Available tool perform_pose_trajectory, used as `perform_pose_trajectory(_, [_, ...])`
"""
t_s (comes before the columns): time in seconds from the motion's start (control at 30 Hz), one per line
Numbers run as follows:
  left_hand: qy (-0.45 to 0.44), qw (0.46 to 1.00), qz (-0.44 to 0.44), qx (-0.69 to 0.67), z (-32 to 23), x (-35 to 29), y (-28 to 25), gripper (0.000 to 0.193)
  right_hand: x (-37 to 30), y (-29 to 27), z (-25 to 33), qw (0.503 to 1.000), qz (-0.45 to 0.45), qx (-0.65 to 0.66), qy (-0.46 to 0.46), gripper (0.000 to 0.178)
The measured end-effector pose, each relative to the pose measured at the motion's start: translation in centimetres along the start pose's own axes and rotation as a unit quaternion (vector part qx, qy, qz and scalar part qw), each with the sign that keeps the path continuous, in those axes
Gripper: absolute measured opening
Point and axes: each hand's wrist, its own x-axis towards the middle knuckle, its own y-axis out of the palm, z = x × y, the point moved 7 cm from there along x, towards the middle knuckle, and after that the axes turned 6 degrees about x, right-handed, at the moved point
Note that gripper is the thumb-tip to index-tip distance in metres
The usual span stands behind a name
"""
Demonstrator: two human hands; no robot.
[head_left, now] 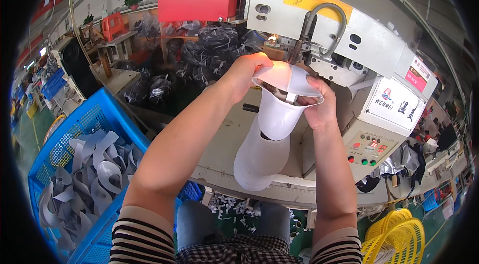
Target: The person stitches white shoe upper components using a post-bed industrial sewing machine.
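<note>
Both my hands are raised under the head of a cream machine (319,29). A pale white piece of smooth, sheet-like material (279,77), bent into an open loop, spans between them. My left hand (247,77) pinches its left upper edge, fingertips on top. At the right edge, my right hand (322,102) grips it with the thumb outside and fingers partly inside the loop. Below hangs a rounded white section (262,161); whether it is joined to the held piece, I cannot tell. Dark metal machine parts (298,52) sit just above the loop, beside a small glowing light.
A blue crate (112,109) at left holds many curved pale strips (102,174). A control panel (371,145) with red and green buttons faces me at right. Yellow baskets (399,234) stand low right. Black bags (217,39) are piled behind the machine; white scraps (234,206) litter the floor.
</note>
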Motion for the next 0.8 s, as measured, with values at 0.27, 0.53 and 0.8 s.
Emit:
perform_pose_trajectory(0.27, [-0.031, 0.996, 0.075, -0.04, 3.0, -0.2, 0.2, 0.023, 0.4, -0.8, -2.6, 0.98, 0.121, 0.127, 0.089, 0.025])
perform_pose_trajectory(0.53, [-0.042, 0.992, 0.103, -0.061, 4.5, -2.0, 0.6, 0.032, -1.5, -1.3, -2.9, 0.998, 0.054, 0.044, -0.004, 0.021])
perform_pose_trajectory(0.8, [-0.041, 0.995, 0.074, -0.06, 4.3, -1.8, 0.6, 0.029, -1.6, -1.4, -2.8, 0.999, 0.032, 0.012, -0.023, 0.019])
